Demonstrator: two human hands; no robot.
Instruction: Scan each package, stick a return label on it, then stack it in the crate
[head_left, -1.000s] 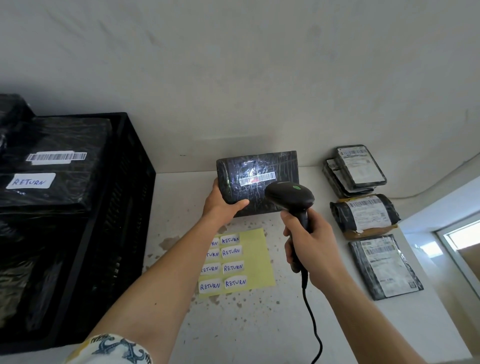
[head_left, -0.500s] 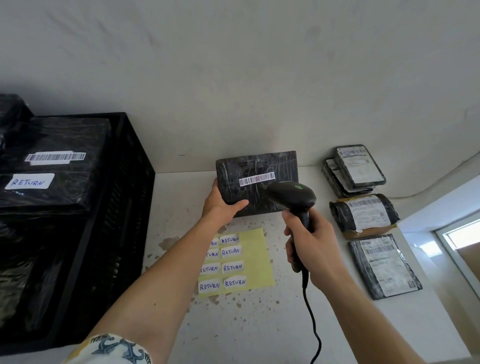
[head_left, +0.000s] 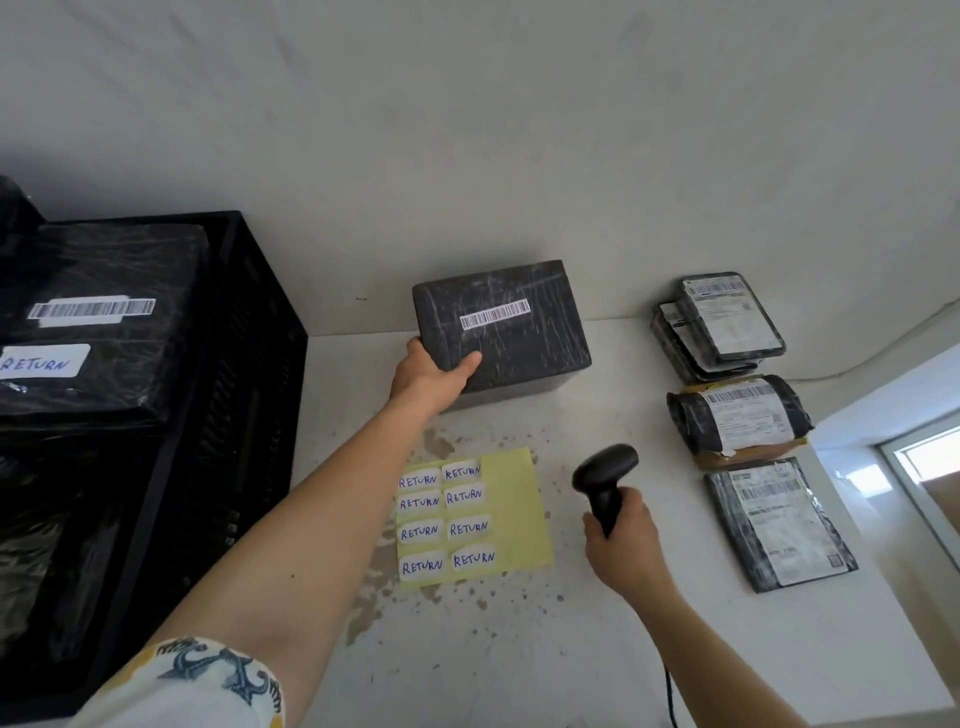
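My left hand (head_left: 434, 375) grips the lower left corner of a black wrapped package (head_left: 511, 332) with a white barcode strip on top, held at the back of the white table (head_left: 519, 649). My right hand (head_left: 621, 540) holds a black barcode scanner (head_left: 605, 475) by its handle, low and to the right of the package, its head pointing up and left. A yellow sheet (head_left: 511, 512) with several white RETURN labels lies between my arms. The black crate (head_left: 249, 364) stands at the left, holding a wrapped package (head_left: 104, 322) with a barcode and a RETURN label.
Along the table's right side lie more black packages with white shipping labels: a small stack (head_left: 727, 325) at the back, a bulky one (head_left: 740, 418) in the middle, a flat one (head_left: 779, 522) nearest. The scanner's cable (head_left: 670, 696) runs down off the front. A wall stands behind.
My right hand has pulled the scanner down and away from the package toward me. The scan light on the barcode is gone. My left hand has tipped the package flatter.
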